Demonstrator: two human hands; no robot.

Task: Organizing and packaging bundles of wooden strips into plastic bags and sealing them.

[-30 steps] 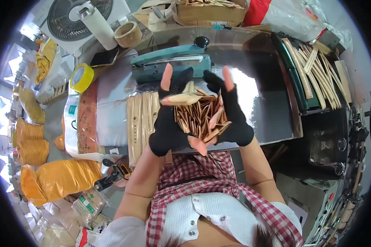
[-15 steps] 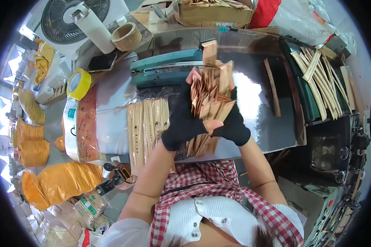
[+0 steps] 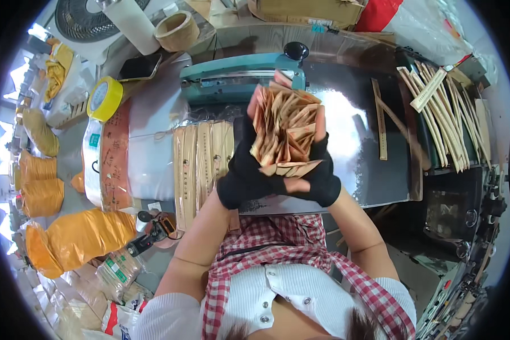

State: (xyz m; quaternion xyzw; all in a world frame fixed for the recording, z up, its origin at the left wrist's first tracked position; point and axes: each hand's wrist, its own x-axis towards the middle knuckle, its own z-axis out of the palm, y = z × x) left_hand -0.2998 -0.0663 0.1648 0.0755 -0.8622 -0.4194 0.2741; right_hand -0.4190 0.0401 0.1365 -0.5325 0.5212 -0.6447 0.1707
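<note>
A thick bundle of paper chopstick sleeves [image 3: 286, 127] is gripped upright between my two hands, its uneven brown ends fanned toward me. My left hand [image 3: 246, 173], in a black fingerless glove, is closed round the bundle's left side. On the other side my right hand [image 3: 321, 175], gloved alike, presses in with its thumb across the front. Whether the sleeves hold chopsticks cannot be told. Just behind the bundle stands a teal bag sealer [image 3: 238, 79] with a round black knob. Left of my hands lies a clear plastic bag [image 3: 204, 164] packed with similar sleeves.
One loose sleeve [image 3: 379, 119] lies on the dark tabletop at right. Beyond it, several more are heaped on a dark green holder [image 3: 422, 122]. Yellow tape [image 3: 105, 99], a phone [image 3: 140, 67], a wooden-coloured ring [image 3: 176, 32] and a white bottle [image 3: 131, 28] stand at left.
The bundle has tipped so that its ends face me more, and its long sides show less. A second thin strip now shows slanted beside the loose sleeve at right. The view has shifted slightly.
</note>
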